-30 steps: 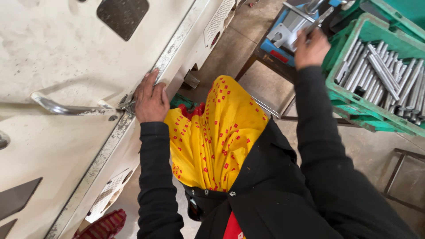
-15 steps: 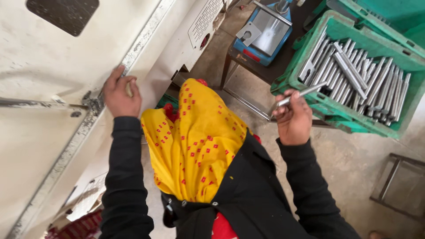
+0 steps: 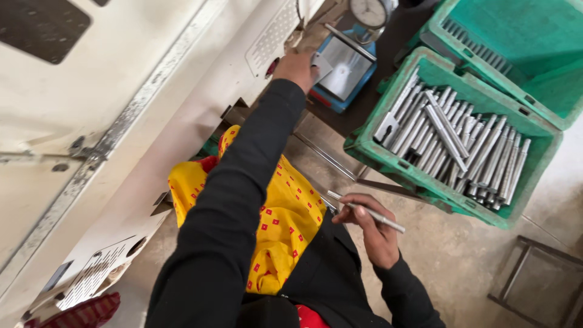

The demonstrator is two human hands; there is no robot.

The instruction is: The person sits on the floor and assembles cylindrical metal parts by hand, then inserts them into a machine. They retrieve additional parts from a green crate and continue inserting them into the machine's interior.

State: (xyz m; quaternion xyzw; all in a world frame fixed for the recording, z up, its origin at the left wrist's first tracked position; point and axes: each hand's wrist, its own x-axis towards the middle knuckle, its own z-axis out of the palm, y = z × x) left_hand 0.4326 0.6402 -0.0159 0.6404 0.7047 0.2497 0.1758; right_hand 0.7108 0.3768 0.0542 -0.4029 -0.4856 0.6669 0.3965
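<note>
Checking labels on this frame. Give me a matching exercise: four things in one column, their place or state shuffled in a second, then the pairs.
Things:
1. left hand
2. right hand
3. green crate
4. weighing scale

Places or states:
A. filled with loose metal rods
B. stretched forward to the cream machine's panel, beside the scale
C. blue body with a round dial, on the dark stand
D. holding one thin metal rod near the lap

Pairs: 1-B, 2-D, 3-A, 4-C
</note>
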